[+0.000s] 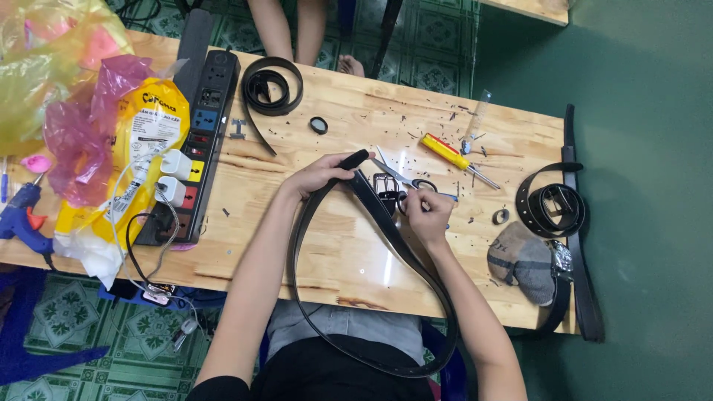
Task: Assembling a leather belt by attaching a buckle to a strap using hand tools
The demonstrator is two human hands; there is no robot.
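Got my left hand (321,176) clamped on the end of the black belt (371,200) in the middle of the wooden table (327,245), right hand (429,213) gripping scissors (401,178) at the buckle (386,191), so I'd say I'm trimming, and lining the blades up squarely matters next.

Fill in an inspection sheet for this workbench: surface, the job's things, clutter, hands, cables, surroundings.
Surface: wooden table, strewn with small dark scraps.
Job's things: black belt looped off the table's near edge; buckle; scissors.
Clutter: coiled belts, screwdriver, glue gun, plastic bags, grey cloth.
Hands: left hand grips the belt's end; right hand is at the scissors' handles.
Cables: power strip with two white chargers, wires trailing off the edge.
Surroundings: green tiled floor; another person's legs beyond the table.
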